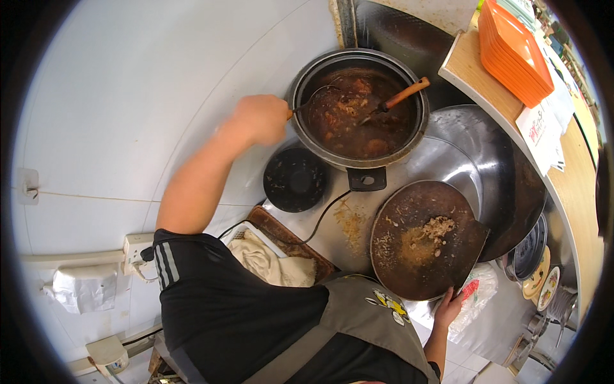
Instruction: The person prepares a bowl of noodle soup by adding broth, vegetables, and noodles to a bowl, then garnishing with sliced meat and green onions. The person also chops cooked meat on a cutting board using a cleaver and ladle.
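Note:
My left hand (pixel 265 118), slightly blurred, grips the wooden handle of a ladle or skimmer (pixel 303 106); its head dips into dark brown stew. The stew, with chunks in it, fills much of a round electric pot (pixel 360 162). A second utensil with a wooden handle (pixel 407 93) leans inside the pot's right side. At lower right, my right hand (pixel 448 308) holds a cleaver (pixel 469 252), its dark blade over the right edge of a round chopping board (pixel 407 201). Shredded, chopped meat (pixel 437 227) and crumbs lie on the board, left of the blade.
A black round pan or lid (pixel 294 181) sits below the pot, beside a black cord (pixel 326 211). A white basket holds a cloth (pixel 261 257). A large metal wok or basin (pixel 499 192) stands right. Orange trays (pixel 515 53) are stacked on a wooden shelf (pixel 571 163). A plastic bag (pixel 479 293) lies below.

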The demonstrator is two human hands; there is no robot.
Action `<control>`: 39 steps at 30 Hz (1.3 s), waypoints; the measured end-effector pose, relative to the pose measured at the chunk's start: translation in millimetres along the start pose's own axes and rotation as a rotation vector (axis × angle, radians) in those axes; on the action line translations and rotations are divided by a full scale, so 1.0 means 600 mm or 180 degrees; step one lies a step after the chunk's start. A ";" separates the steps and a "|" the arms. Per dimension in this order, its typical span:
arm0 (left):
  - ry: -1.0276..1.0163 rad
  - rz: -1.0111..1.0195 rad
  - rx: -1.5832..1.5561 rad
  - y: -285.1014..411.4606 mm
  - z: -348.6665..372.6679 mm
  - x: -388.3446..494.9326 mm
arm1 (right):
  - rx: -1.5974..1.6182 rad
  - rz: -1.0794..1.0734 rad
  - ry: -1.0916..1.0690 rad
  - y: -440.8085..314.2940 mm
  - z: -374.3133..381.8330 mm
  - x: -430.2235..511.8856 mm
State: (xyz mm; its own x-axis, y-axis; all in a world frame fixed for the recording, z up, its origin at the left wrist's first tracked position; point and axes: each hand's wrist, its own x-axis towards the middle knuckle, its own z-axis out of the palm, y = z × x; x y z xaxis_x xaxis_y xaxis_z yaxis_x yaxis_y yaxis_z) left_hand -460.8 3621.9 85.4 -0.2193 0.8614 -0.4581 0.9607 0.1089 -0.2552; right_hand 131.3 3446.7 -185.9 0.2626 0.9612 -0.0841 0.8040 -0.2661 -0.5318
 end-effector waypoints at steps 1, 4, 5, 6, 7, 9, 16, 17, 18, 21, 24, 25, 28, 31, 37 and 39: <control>-0.0247 -0.0090 -0.0198 -0.004 -0.007 0.000 | 0.0040 0.0002 -0.0010 0.002 0.001 0.000; -0.0848 -0.0255 -0.0858 -0.031 -0.028 0.015 | 0.0148 0.0023 -0.0020 0.007 0.002 0.000; -0.0956 -0.0227 -0.1131 -0.042 -0.030 0.021 | 0.0248 -0.0003 -0.0030 0.008 0.003 0.000; -0.1084 -0.0218 -0.1440 -0.053 -0.030 0.028 | 0.0165 0.0030 -0.0027 0.009 0.003 0.001; -0.1183 -0.0089 -0.1574 -0.063 -0.028 0.037 | 0.0145 0.0025 -0.0032 0.010 0.004 0.000; -0.1409 0.0107 -0.1889 -0.080 -0.019 0.052 | 0.0165 -0.0010 0.0003 0.010 0.006 0.000; -0.1807 -0.0032 -0.3208 -0.112 0.030 0.068 | 0.0198 -0.0026 0.0067 0.002 0.004 -0.001; -0.1814 -0.0036 -0.3281 -0.114 0.034 0.065 | 0.0292 -0.0082 0.0069 0.000 0.003 -0.001; -0.1823 -0.0041 -0.3354 -0.114 0.036 0.062 | 0.0222 -0.0011 0.0053 -0.002 0.001 -0.001; -0.1654 -0.0178 -0.3353 -0.106 0.038 0.047 | 0.0253 0.0059 -0.0040 -0.007 -0.003 0.001; -0.1193 -0.0226 -0.2472 -0.093 0.039 0.021 | 0.0227 0.0094 -0.0089 -0.009 -0.004 0.002; -0.0925 -0.0079 -0.2124 -0.089 0.040 0.011 | 0.0246 0.0016 -0.0007 -0.008 -0.003 0.002; -0.0252 0.0300 -0.1345 -0.080 0.040 -0.006 | 0.0253 -0.0059 0.0073 -0.005 0.000 0.001; 0.0100 0.0562 -0.1128 -0.067 0.042 -0.005 | 0.0201 -0.0010 0.0044 0.000 0.002 0.001; 0.0010 0.0799 -0.1004 -0.061 0.048 0.021 | 0.0211 0.0005 0.0022 0.002 0.002 0.002; -0.0143 0.0938 -0.1187 -0.077 0.047 0.026 | 0.0185 0.0045 0.0006 0.002 0.002 0.002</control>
State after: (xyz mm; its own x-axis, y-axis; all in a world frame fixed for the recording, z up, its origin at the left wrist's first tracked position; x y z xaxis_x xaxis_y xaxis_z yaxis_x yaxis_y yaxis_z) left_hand -513.2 3616.2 65.8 0.0725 0.8609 -0.5036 0.9768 0.0408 0.2103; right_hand 131.7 3447.7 -187.7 0.2747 0.9573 -0.0903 0.7679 -0.2749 -0.5786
